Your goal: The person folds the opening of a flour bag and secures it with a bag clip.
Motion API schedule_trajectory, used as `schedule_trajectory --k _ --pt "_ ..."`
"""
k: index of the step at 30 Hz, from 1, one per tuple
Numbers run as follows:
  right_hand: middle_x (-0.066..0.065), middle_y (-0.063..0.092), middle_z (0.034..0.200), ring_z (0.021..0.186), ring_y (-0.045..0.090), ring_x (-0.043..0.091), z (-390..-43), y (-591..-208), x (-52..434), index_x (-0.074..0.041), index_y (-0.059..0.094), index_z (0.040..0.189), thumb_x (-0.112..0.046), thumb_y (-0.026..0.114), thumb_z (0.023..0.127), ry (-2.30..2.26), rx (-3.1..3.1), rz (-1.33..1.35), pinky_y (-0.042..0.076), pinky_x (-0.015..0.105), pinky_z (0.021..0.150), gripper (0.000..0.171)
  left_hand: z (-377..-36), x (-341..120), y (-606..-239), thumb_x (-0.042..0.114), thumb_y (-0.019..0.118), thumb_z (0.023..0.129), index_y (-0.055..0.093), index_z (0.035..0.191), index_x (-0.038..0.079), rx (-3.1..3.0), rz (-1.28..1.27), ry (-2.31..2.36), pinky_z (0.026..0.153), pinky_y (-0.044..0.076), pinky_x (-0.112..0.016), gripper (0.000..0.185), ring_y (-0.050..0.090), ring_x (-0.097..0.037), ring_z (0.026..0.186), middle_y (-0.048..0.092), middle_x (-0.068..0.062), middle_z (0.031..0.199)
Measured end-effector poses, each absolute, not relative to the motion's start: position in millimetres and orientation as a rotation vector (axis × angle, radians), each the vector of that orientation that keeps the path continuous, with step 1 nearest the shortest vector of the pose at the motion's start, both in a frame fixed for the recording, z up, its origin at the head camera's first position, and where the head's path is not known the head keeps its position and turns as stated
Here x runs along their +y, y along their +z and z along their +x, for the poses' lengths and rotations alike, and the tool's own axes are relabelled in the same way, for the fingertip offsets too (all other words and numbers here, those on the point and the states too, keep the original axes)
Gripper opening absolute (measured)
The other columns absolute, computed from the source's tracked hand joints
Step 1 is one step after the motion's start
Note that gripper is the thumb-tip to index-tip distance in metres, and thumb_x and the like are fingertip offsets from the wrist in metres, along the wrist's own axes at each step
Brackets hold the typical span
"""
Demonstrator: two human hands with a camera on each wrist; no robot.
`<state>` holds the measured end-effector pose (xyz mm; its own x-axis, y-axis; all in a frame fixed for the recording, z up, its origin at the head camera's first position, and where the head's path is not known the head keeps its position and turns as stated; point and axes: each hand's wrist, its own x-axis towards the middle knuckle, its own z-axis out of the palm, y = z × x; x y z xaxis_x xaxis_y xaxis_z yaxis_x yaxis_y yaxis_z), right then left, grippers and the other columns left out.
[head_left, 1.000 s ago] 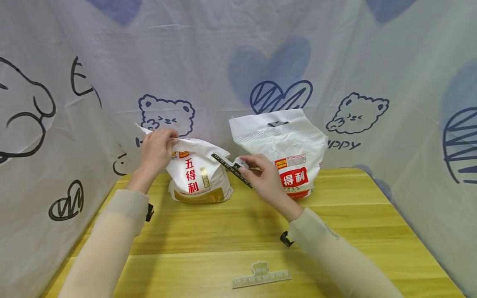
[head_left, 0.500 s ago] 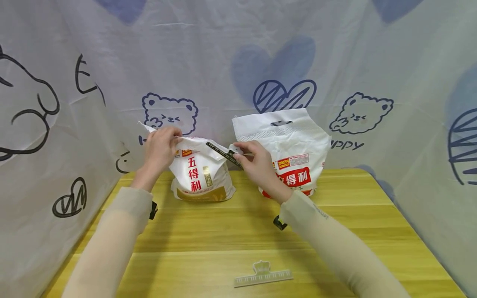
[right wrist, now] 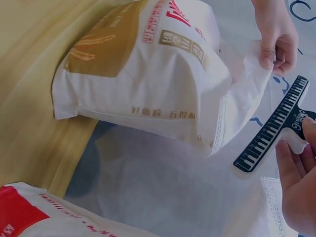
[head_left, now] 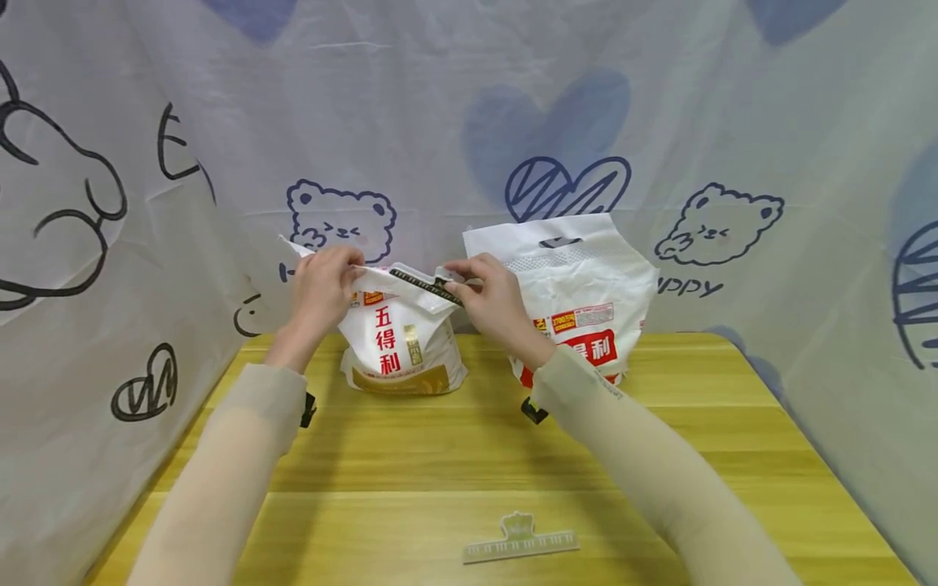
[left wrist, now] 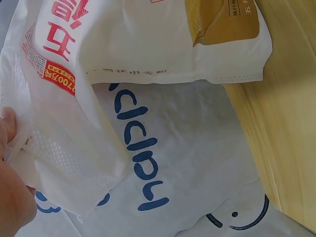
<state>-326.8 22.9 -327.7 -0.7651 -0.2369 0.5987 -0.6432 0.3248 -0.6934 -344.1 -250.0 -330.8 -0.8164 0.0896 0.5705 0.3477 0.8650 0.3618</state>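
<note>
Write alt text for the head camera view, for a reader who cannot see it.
A left hand pinches the flattened top of a white flour bag while the right hand holds a black piano-key clip against it. A second white bag stands behind, and a pale clip lies on the wooden table.

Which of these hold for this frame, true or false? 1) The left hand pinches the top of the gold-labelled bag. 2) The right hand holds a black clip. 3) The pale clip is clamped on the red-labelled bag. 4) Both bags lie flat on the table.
1) True: the left hand pinches the top flap of the gold-labelled bag.
2) True: the right hand holds the black clip at that flap.
3) False: the pale clip lies loose on the table, near its front edge.
4) False: that bag and the red-labelled bag both stand upright.
</note>
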Motion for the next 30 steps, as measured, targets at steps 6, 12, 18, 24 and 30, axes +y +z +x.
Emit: schedule_trajectory --k 6,12,18,24,30 --pt "0.016 0.065 0.099 0.098 0.068 0.028 -336.6 -325.6 11.7 0.004 0.076 0.113 0.002 0.076 0.092 1.45 -2.143 0.787 0.06 0.024 0.089 0.02 -344.5 -249.3 -331.0 0.009 0.062 0.103 0.066 0.114 0.004 -2.466 -0.305 -0.617 0.121 0.029 -0.058 0.013 0.06 -0.037 0.12 0.07 -0.016 0.119" --pt "0.015 0.068 0.097 0.097 0.073 0.027 -344.6 -324.0 0.8 0.001 0.079 0.107 0.003 0.076 0.091 1.501 -2.102 0.707 0.061 0.023 0.08 0.016 -343.7 -249.9 -329.1 0.01 0.062 0.103 0.066 0.115 0.005 -2.463 -0.303 -0.64 0.123 0.026 -0.058 0.014 0.059 -0.036 0.121 0.07 -0.015 0.12" --pt "0.01 0.071 0.096 0.095 0.071 0.022 -351.5 -321.8 -8.0 -0.002 0.08 0.105 0.0 0.078 0.091 1.508 -2.107 0.668 0.06 0.024 0.072 0.014 -344.4 -249.3 -325.7 0.012 0.062 0.104 0.066 0.115 0.005 -2.459 -0.302 -0.642 0.123 0.027 -0.056 0.014 0.059 -0.036 0.118 0.069 -0.015 0.119" --pt "0.01 0.069 0.095 0.096 0.07 0.022 -359.1 -324.4 -17.2 -0.002 0.08 0.104 0.001 0.077 0.091 1.52 -2.149 0.662 0.06 0.022 0.077 0.015 -345.5 -249.4 -323.1 0.013 0.062 0.104 0.066 0.113 0.005 -2.461 -0.284 -0.687 0.124 0.025 -0.054 0.013 0.059 -0.036 0.114 0.07 -0.015 0.117" --pt "0.009 0.07 0.096 0.095 0.07 0.022 -363.7 -333.1 -24.0 -0.004 0.081 0.104 0.0 0.078 0.091 1.51 -2.174 0.625 0.059 0.023 0.076 0.014 -347.3 -252.4 -322.7 0.015 0.063 0.104 0.066 0.114 0.005 -2.459 -0.274 -0.717 0.125 0.024 -0.054 0.015 0.06 -0.037 0.115 0.071 -0.016 0.115"
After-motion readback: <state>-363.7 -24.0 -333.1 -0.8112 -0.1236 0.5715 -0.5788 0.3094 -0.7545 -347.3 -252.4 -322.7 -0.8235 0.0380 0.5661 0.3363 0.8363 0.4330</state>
